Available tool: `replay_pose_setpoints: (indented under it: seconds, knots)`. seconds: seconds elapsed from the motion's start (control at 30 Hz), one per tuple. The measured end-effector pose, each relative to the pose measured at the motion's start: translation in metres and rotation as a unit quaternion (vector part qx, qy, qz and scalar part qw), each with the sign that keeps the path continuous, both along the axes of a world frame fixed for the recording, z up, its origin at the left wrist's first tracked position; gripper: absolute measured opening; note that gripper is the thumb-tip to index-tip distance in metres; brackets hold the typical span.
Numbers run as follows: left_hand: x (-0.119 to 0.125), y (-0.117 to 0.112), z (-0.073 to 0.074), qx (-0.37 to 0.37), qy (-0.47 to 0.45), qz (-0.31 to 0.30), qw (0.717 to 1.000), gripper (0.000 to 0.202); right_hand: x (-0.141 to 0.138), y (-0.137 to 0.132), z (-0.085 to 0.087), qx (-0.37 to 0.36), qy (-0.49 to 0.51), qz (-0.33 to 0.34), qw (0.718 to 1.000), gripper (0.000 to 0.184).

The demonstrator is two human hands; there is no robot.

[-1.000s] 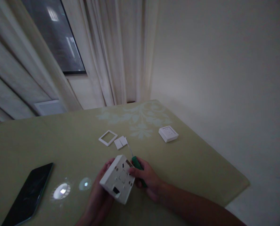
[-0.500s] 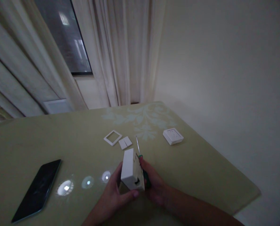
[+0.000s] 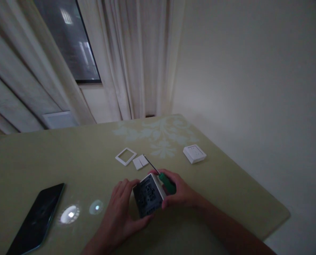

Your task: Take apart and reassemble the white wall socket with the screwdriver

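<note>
Pale wall (image 3: 248, 88) fills your 2 and 3 o'clock, taking your held box as the clock's centre. Curtains (image 3: 154, 53) hang from 10 to 12, with a dark window (image 3: 67, 42) at 11. Below spreads a yellow-green surface (image 3: 89, 159).

At 8 to 9 o'clock lies a black phone-like slab (image 3: 37, 219). Your left grip (image 3: 120, 209) clasps the box (image 3: 147, 196) from 9 o'clock; your right grip (image 3: 180, 191) is wrapped round a screwdriver and also touches the box at 3. For steady handling, pinch the box by its edges and hold the tool's tip clear of your fingers.

The box, near-square with no clear long axis, tilts its dark face toward you. At 2 rests a white socket-like block (image 3: 195, 153). The green-handled screwdriver (image 3: 167, 183) points its long axis toward 11. Also near 11 lie a white frame (image 3: 120, 161) and paired white plates (image 3: 136, 163).
</note>
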State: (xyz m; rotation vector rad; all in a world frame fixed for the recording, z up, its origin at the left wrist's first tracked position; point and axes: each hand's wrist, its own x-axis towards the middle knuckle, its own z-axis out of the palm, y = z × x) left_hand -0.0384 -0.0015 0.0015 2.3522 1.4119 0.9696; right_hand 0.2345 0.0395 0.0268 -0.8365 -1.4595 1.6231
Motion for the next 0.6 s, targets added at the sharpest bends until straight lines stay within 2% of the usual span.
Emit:
replay_pose_setpoints:
  seconds: [0.13, 0.23, 0.47, 0.6]
  knots:
    - [-0.001, 0.003, 0.002, 0.01, 0.049, -0.003, 0.999, 0.077, 0.009, 0.009, 0.0, 0.101, -0.119, 0.031, 0.987, 0.109]
    - [-0.001, 0.008, 0.004, -0.018, 0.06, -0.008, 0.998, 0.075, 0.011, 0.012, -0.005, 0.155, -0.178, 0.032, 0.971, 0.109]
    - [-0.007, 0.014, -0.004, -0.067, 0.042, -0.035, 0.996, 0.074, 0.008, 0.009, -0.014, 0.186, -0.235, 0.04, 0.953, 0.107]
    - [-0.007, 0.012, -0.003, -0.075, 0.03, -0.032, 0.996, 0.072, 0.009, 0.007, -0.014, 0.234, -0.251, 0.053, 0.938, 0.103]
